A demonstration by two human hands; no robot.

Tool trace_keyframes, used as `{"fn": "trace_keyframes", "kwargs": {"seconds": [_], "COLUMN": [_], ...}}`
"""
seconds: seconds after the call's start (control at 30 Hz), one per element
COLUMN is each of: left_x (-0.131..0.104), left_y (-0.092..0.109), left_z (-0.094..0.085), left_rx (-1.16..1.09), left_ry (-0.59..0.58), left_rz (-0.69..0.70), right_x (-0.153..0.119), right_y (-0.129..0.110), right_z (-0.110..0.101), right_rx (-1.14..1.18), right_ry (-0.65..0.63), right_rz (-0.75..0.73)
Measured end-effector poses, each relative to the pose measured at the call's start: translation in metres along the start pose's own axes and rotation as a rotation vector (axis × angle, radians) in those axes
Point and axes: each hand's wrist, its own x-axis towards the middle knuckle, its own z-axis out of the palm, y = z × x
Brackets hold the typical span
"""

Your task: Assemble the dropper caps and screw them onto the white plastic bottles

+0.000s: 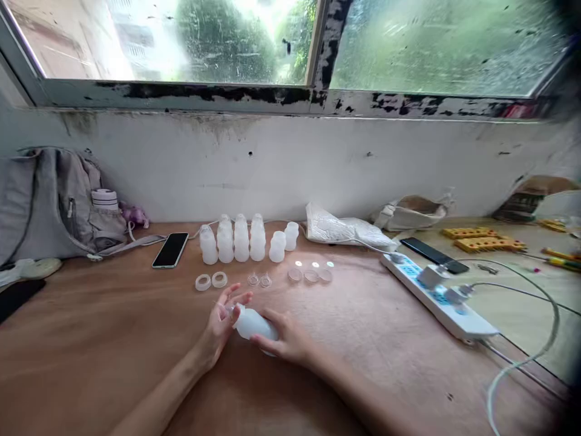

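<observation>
A frosted white plastic bottle [255, 324] lies tilted over the table, its mouth pointing left. My right hand [287, 339] is wrapped round its lower body. At the mouth, the thumb and fingers of my left hand [221, 316] close on a small clear piece [229, 308], partly hidden; its other fingers stick out. Just beyond my hands lie two white rings [211, 281], two small clear nipple-like pieces [259, 280] and several clear discs [311, 276]. Behind these stand several capped frosted bottles [241, 239] and two shorter open-looking ones [277, 247].
A phone [171, 250] lies at the left, near a grey backpack [63, 200]. On the right are a power strip [438, 297] with plugs and cables, a second phone [433, 254] and yellow blocks [483, 239]. A white plastic bag [347, 229] rests against the wall.
</observation>
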Motion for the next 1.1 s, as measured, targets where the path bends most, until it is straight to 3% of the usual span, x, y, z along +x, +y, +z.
{"fn": "trace_keyframes", "kwargs": {"seconds": [0.07, 0.17, 0.3, 0.4, 0.5, 0.63, 0.7, 0.77, 0.9, 1.1], "left_x": [0.001, 0.003, 0.008, 0.011, 0.011, 0.004, 0.001, -0.001, -0.003, -0.009], "left_y": [0.001, 0.001, -0.001, -0.004, -0.005, -0.003, -0.004, -0.007, -0.013, -0.005], "left_z": [0.001, 0.002, -0.001, -0.005, -0.007, -0.003, 0.0, 0.003, 0.008, 0.013], "left_rx": [-0.01, 0.008, 0.078, 0.121, 0.112, 0.013, 0.006, 0.036, 0.08, 0.087], "left_ry": [-0.004, 0.022, 0.095, 0.147, 0.097, -0.109, -0.123, -0.057, 0.057, 0.006], "left_rz": [0.01, 0.047, 0.111, 0.111, 0.072, 0.008, -0.019, -0.036, -0.028, -0.004], "right_x": [0.002, 0.005, 0.008, 0.008, 0.007, 0.003, 0.001, -0.001, 0.0, 0.001], "right_y": [-0.002, -0.001, 0.003, 0.003, 0.002, 0.002, 0.002, 0.001, -0.004, -0.009], "right_z": [-0.001, -0.001, -0.002, -0.006, -0.011, -0.007, -0.002, 0.003, 0.005, 0.006], "right_rx": [0.177, 0.477, 0.802, 0.849, 0.577, -0.189, -0.386, -0.413, -0.183, 0.569], "right_ry": [-0.12, -0.193, -0.093, -0.088, 0.025, 0.256, 0.239, 0.171, 0.053, -0.107], "right_rz": [0.073, 0.181, 0.254, 0.249, 0.137, -0.138, -0.205, -0.227, -0.149, 0.162]}}
